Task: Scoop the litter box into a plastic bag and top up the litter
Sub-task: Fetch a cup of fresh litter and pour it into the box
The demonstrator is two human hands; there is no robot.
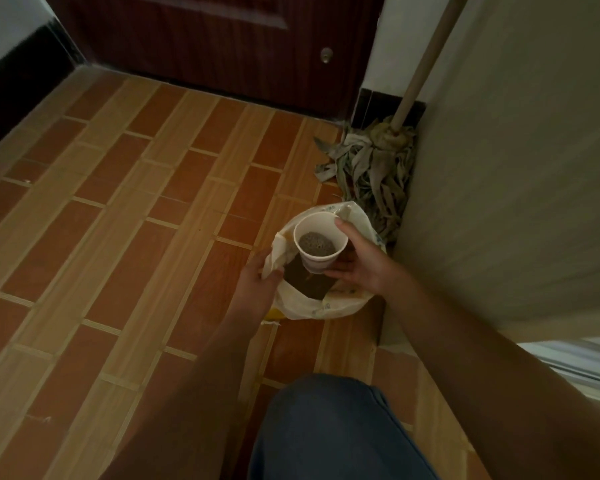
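Gripping a white paper cup (pixel 317 221) round its side with the right hand (pixel 357 268), carrying grey litter (pixel 316 244) in its bottom, just above the open plastic bag (pixel 302 303); pinching the bag's near rim with the left hand (pixel 257 282). Probably risking a spill onto the brick-pattern tile floor (pixel 118 237) should the rim slip and the mouth sag shut. Crouching in a dim corner: pale wall (pixel 516 168) alongside, rag mop (pixel 371 168) leaning behind, dark door (pixel 222 46) beyond.

A mop (pixel 371 161) stands in the corner, its handle (pixel 426 57) leaning along the wall (pixel 516 168) and its grey strips spread on the tiled floor (pixel 118 237). Beyond it is a dark red door (pixel 205 39) with a small round metal fitting (pixel 326 56).
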